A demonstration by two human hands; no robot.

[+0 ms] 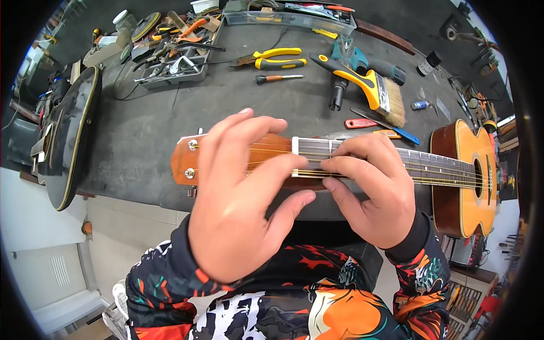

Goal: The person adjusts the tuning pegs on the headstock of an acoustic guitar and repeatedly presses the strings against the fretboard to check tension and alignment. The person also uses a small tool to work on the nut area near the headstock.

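An acoustic guitar (459, 141) lies across the near side of the workbench, its headstock to the left and body to the right. My left hand (232, 209) hovers over the headstock (182, 161), fingers spread. Its index fingertip comes close to the strings beside the white nut (294, 148), and its thumb is apart from the index finger. My right hand (377, 190) is at the first frets, its index fingertip on a guitar string (419, 180) and its thumb below, by the neck's near edge. The other right fingers curl over the fretboard (314, 148).
Behind the neck lie a wide paintbrush (371, 90), a teal power drill (348, 54), a red-handled tool (360, 123), yellow-handled pliers (275, 58) and a small brush (279, 79). A grey tool tray (173, 76) stands far left; a dark guitar-shaped piece (76, 136) leans at the left edge.
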